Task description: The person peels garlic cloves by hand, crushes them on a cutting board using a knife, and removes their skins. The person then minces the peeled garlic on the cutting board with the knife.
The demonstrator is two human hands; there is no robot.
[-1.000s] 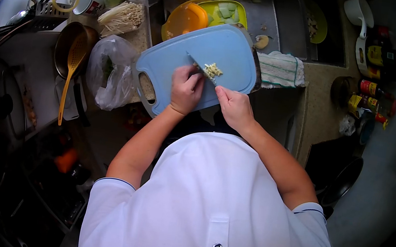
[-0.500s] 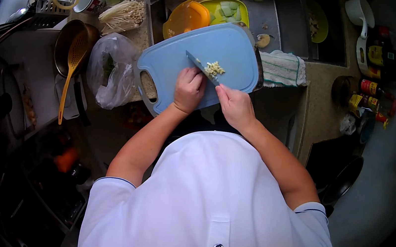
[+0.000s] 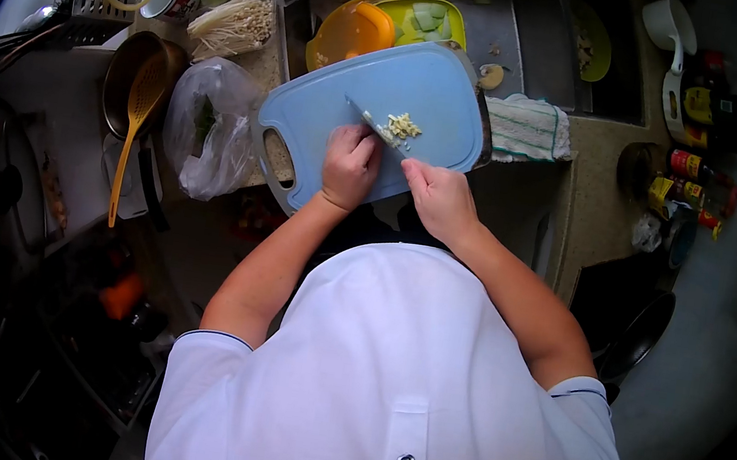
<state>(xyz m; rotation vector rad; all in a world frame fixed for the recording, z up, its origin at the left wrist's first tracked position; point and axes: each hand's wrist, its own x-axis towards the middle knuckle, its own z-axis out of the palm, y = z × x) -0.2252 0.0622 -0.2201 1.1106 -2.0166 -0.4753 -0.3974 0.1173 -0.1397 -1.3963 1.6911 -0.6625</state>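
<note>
Viewing from my remote station, I note the left hand (image 3: pixel 351 165) bunched, fingers pressed together on the spine of a narrow steel knife (image 3: pixel 375 126), steadying its tip; the right hand (image 3: pixel 440 200) is clamped around the handle; the pale minced garlic heap (image 3: pixel 401 126) lies beside the blade on the light-blue plastic chopping board (image 3: pixel 328 113), which overhangs the counter edge toward the person; a folded striped cloth (image 3: pixel 525 128) rests alongside, within reach.

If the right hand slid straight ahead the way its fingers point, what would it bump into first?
Probably the knife it touches, then the small pile of chopped bits on the blue board. The right hand points up and left towards them; depth is hard to judge.
</note>
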